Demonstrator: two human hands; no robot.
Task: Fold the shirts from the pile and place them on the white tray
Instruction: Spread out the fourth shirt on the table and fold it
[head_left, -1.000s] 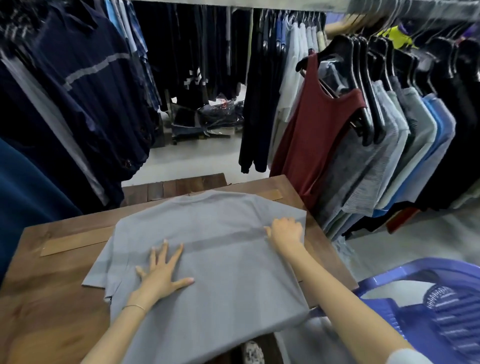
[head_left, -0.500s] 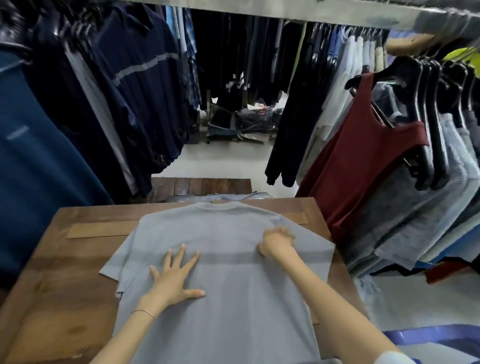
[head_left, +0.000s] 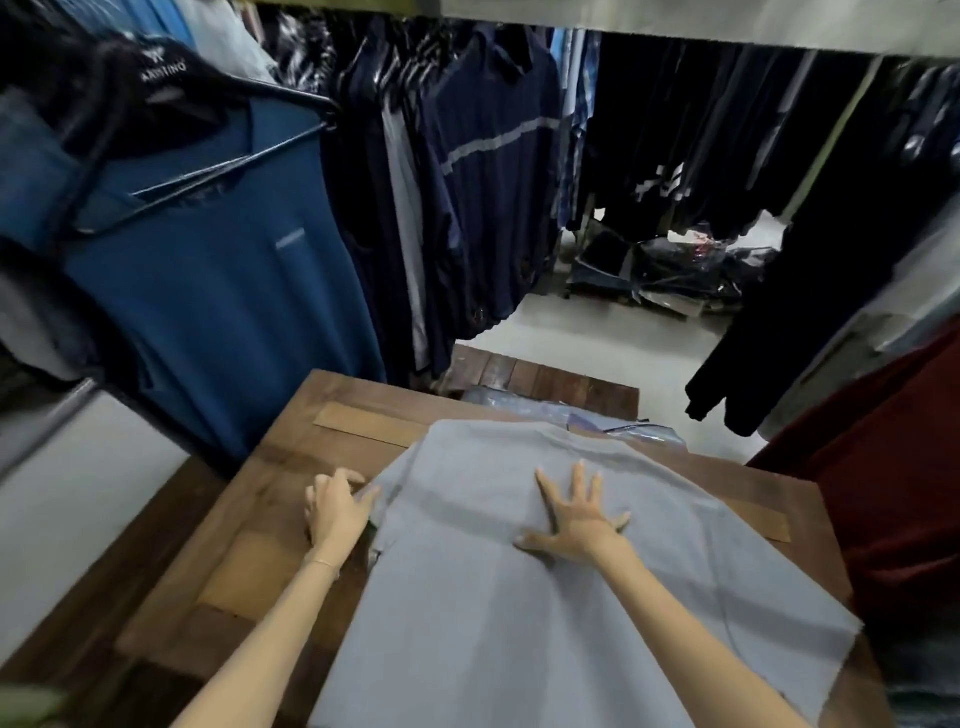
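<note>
A grey T-shirt lies spread flat on the wooden table, collar at the far end. My right hand rests on the shirt's middle, palm down, fingers spread. My left hand is at the shirt's left sleeve edge, its fingers curled onto the fabric there. No white tray and no pile of shirts are in view.
Racks of hanging clothes close in: a blue T-shirt at left, dark jackets behind, a dark red garment at right. A plastic-wrapped item lies past the collar. Pale floor beyond.
The view swung to the left. My left hand left the shirt's middle for the left sleeve edge. My right hand moved from the right side to the shirt's middle and flattened.
</note>
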